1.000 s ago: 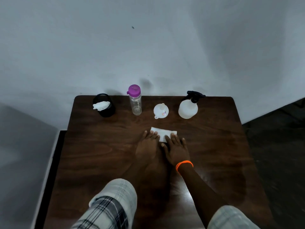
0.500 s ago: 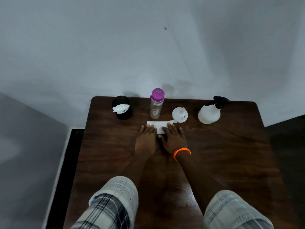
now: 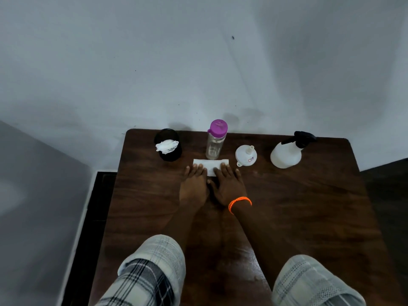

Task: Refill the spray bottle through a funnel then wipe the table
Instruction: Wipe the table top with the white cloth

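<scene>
A white folded tissue (image 3: 210,164) lies flat on the dark wooden table (image 3: 304,208), just in front of a clear water bottle (image 3: 215,143) with a purple cap. My left hand (image 3: 194,184) and my right hand (image 3: 228,184) rest palm down side by side, fingers spread, with their fingertips pressing on the tissue's near edge. An orange band circles my right wrist. A white funnel (image 3: 246,156) sits upside down to the right of the tissue. Further right stands a white spray bottle (image 3: 286,154) with its black trigger head on.
A black cup (image 3: 169,151) holding crumpled white tissue (image 3: 166,145) stands at the back left. The table's back edge meets a pale wall. The floor drops away to the left and right of the table. My plaid sleeves fill the near edge.
Both hands have slid the tissue away from me, from mid-table up to the foot of the clear bottle. The view has also shifted, with the table now further right.
</scene>
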